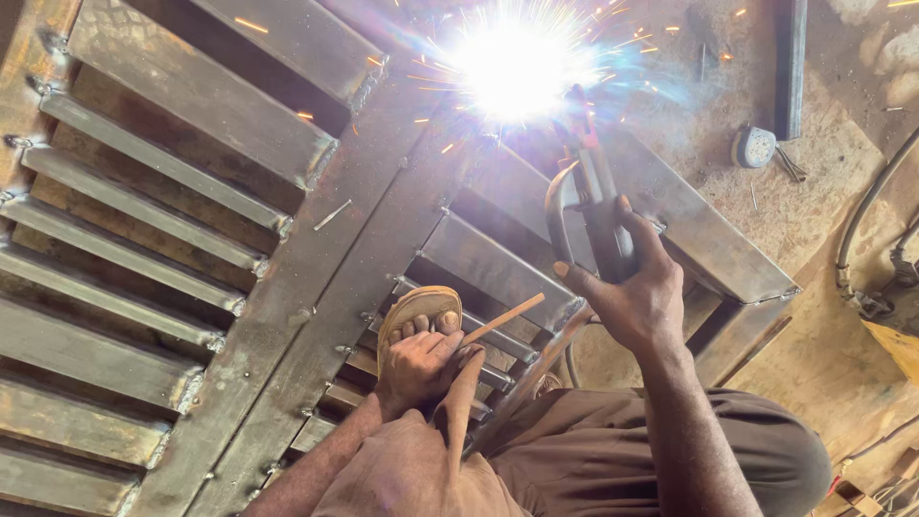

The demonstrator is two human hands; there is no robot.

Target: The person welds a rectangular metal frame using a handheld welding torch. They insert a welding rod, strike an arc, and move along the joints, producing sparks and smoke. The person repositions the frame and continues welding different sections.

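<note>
My right hand [632,292] grips a dark welding electrode holder [598,206] with its cable looped behind. Its tip meets a bright white arc [517,62] throwing sparks on the metal frame [383,220]. My left hand [421,369] rests on my sandalled foot [421,311], which stands on the frame. A thin welding rod [503,319] sticks out between its fingers. The frame is a large steel louvred panel lying flat on the ground, with angled slats [144,258] on both sides of a central post.
A small round object [754,146] lies on the dirt floor at the upper right. Cables and hoses [866,239] run along the right edge. A dark steel bar [791,67] lies at the top right. My knees in brown trousers fill the bottom.
</note>
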